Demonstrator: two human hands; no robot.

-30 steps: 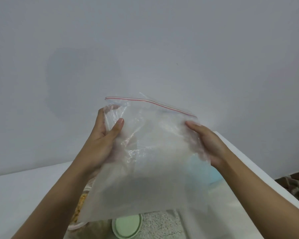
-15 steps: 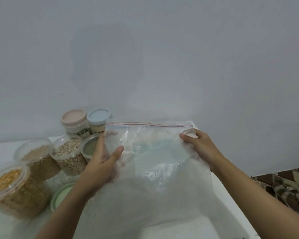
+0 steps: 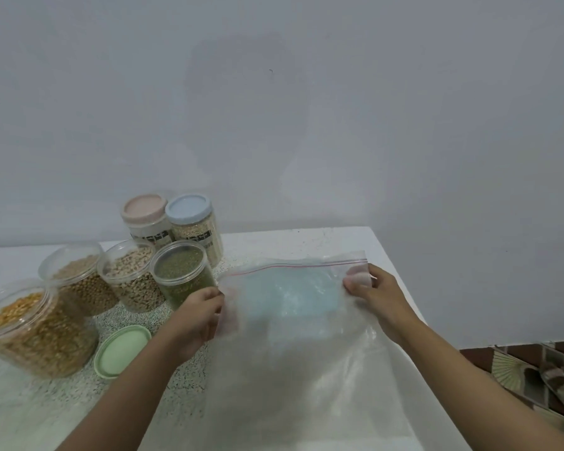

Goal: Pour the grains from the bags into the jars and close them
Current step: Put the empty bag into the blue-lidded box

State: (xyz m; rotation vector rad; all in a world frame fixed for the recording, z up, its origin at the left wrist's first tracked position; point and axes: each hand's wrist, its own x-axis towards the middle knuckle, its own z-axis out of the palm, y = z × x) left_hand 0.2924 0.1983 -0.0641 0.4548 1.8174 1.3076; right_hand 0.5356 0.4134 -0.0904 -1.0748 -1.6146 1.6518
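As both hands bring it lower than before, clear zip bag (image 3: 293, 323) hangs just over table (image 3: 306, 242), right of green-grain jar (image 3: 183, 275) | left hand (image 3: 198, 317) fingers curled, pinching left edge | right hand (image 3: 376, 296) pinches top-right corner

A plain, pale grey wall (image 3: 404, 125) fills most of what I can see, unbroken apart from a tiny dark mark (image 3: 270, 71) high up and a soft, blurry shadow (image 3: 241, 109) spread across its middle. Below it a white table (image 3: 306, 242) runs up against the wall, its top finely speckled with dark flecks. Past the table's right edge, down in the corner, there is a brown patterned surface (image 3: 554, 359) with a pale folding-fan motif (image 3: 505, 369) on it; whether it is floor or fabric I can't tell.
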